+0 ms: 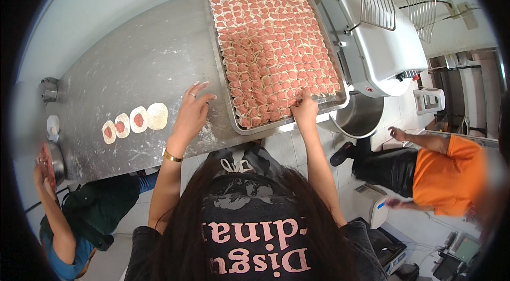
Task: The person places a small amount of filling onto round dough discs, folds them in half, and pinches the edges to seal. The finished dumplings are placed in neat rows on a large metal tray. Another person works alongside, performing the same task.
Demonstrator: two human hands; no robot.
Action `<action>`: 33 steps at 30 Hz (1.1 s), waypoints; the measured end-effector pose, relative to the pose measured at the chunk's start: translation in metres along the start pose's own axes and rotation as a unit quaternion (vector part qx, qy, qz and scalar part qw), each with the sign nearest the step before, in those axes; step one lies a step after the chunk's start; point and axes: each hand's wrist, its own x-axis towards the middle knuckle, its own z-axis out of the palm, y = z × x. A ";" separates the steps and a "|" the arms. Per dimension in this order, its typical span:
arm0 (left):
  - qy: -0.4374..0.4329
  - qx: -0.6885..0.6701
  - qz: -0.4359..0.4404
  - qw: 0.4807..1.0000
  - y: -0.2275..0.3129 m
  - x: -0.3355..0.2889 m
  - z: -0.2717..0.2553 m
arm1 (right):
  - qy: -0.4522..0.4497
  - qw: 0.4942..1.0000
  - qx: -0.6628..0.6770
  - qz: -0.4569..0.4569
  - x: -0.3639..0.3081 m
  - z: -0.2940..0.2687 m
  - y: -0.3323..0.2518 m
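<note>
A large metal tray holds close rows of small open-topped dumplings with pink meat filling. At its near edge, my right hand has its fingers pinched together on a dumpling, which they partly hide. My left hand is over the steel table just left of the tray, fingers apart and holding nothing; a gold bracelet circles that wrist. Farther left lies a short row of round dough wrappers: a bare wrapper and three wrappers with meat on them.
Flour dusts the steel table. At its left end, a co-worker's hand is at a metal bowl of meat. A white machine with a wire guard and a round metal bowl stands right. A person in orange is beyond.
</note>
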 end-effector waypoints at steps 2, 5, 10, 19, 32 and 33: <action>0.001 -0.003 -0.012 1.000 -0.005 -0.006 -0.003 | -0.003 1.000 0.010 -0.010 -0.002 -0.004 0.002; 0.004 -0.007 -0.027 1.000 -0.010 -0.014 -0.004 | -0.025 0.999 -0.030 -0.010 0.001 -0.011 0.003; 0.006 0.017 -0.041 0.999 -0.018 -0.022 -0.006 | -0.013 0.997 -0.074 0.001 0.008 -0.002 0.003; 0.060 0.020 -0.049 0.997 -0.038 -0.061 -0.011 | 0.002 0.996 -0.024 -0.085 0.006 0.011 0.029; 0.393 0.026 -0.362 0.845 -0.114 -0.177 -0.008 | -0.001 0.997 -0.031 -0.065 0.011 -0.062 -0.010; 0.406 0.058 -0.390 0.825 -0.125 -0.184 -0.012 | 0.001 0.997 -0.021 -0.068 0.009 -0.066 -0.016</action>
